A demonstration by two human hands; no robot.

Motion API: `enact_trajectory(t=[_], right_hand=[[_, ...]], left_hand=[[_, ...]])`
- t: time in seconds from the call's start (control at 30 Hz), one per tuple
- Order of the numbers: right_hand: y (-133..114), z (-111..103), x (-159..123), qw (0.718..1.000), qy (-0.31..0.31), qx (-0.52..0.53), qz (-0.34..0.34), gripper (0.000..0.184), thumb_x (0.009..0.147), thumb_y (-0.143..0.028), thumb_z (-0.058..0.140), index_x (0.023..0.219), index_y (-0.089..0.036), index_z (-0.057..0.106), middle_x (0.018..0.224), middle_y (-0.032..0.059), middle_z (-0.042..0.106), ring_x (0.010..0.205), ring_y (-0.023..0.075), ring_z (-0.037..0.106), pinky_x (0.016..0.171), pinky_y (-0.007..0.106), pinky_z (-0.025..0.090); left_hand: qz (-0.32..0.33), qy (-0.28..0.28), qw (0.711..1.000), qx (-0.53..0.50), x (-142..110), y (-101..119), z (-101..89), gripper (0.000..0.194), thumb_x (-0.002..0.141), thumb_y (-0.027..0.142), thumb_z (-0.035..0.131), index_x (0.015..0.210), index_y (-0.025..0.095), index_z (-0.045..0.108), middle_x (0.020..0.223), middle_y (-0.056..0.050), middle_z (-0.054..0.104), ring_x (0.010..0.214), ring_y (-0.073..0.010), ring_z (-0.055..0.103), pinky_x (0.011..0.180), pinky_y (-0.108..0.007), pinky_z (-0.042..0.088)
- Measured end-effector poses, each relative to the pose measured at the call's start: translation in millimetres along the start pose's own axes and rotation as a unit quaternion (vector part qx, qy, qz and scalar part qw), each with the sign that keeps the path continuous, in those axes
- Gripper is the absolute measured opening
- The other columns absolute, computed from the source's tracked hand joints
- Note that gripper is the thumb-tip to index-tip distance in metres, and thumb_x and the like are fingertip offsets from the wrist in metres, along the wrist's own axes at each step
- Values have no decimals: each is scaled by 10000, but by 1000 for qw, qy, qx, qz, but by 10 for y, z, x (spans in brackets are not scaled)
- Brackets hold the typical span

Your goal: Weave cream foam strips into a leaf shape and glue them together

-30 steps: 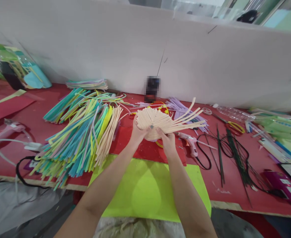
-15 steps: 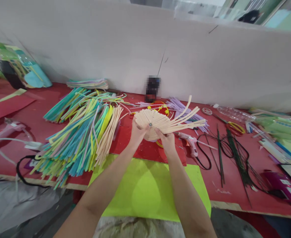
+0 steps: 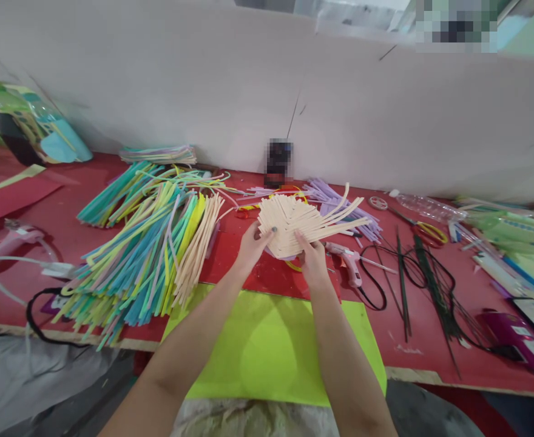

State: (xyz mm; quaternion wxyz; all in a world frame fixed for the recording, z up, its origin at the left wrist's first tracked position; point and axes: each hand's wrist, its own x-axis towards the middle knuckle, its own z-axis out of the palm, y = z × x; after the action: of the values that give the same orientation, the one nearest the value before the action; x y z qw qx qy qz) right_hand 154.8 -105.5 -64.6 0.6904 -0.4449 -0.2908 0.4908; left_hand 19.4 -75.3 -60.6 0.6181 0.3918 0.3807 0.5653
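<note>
Held up above the red work surface is a cream woven piece of pipe cleaners [image 3: 292,213]. Its strips lie in a tight V-shaped pattern, and several loose ends fan out to the right. My left hand [image 3: 251,246] pinches its left lower edge, thumb on top and fingers partly hidden behind. On the lower right side, my right hand [image 3: 311,257] grips it, thumb and fingers pressed on the strips. To the left lies a bundle of cream pipe cleaners [image 3: 201,249] beside a big pile of coloured pipe cleaners [image 3: 151,255].
A pink glue gun [image 3: 349,264] lies right of my hands, with scissors [image 3: 431,233] and dark green wires [image 3: 435,285] farther right. Purple pipe cleaners [image 3: 353,212] lie behind. Another glue gun [image 3: 14,240] is at left. A yellow-green sheet [image 3: 267,346] covers the front edge.
The cream woven piece has turned and shifted slightly right in my hands, so its V-shaped pattern faces me more. Both hands keep hold of it.
</note>
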Motion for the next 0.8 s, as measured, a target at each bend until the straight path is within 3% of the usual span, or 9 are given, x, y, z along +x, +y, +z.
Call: enact_trajectory(t=[0.1, 0.27, 0.63, 0.7, 0.8], right_hand=[[9, -27, 30, 1000, 5, 20, 20, 377, 620, -350, 793, 948, -188, 701, 1011, 44, 740, 998, 225, 684, 873, 340, 569], [48, -76, 80, 997, 15, 38, 61, 358, 625, -359, 779, 926, -183, 699, 987, 54, 745, 957, 242, 698, 818, 363, 589], [20, -65, 59, 995, -17, 58, 80, 388, 641, -425, 764, 950, -199, 704, 1080, 47, 720, 1068, 245, 655, 885, 374, 562], [44, -86, 83, 996, -3, 58, 73, 374, 641, -412, 771, 941, -199, 708, 1072, 39, 723, 1076, 234, 651, 896, 368, 557], [70, -106, 114, 996, 23, 60, 57, 342, 638, -391, 781, 924, -217, 711, 1050, 17, 730, 1084, 211, 646, 902, 350, 555]], left_hand=[[-20, -21, 999, -21, -23, -1, 14, 327, 613, 390, 795, 834, 170, 698, 897, -43, 722, 929, -221, 634, 865, -323, 462], [-61, -52, 994, -73, -49, 18, 35, 388, 599, 438, 794, 853, 157, 708, 881, -60, 734, 892, -235, 661, 826, -350, 495], [-105, -51, 987, -111, -57, 24, 14, 340, 614, 393, 814, 829, 163, 686, 829, -46, 722, 772, -175, 654, 733, -288, 505], [-110, -57, 986, -112, -45, 31, 2, 379, 654, 479, 770, 846, 164, 685, 830, -54, 717, 776, -178, 657, 708, -280, 505], [-143, -79, 978, -126, -7, 47, -28, 555, 732, 684, 578, 882, 162, 690, 852, -89, 714, 803, -200, 669, 650, -271, 505]])
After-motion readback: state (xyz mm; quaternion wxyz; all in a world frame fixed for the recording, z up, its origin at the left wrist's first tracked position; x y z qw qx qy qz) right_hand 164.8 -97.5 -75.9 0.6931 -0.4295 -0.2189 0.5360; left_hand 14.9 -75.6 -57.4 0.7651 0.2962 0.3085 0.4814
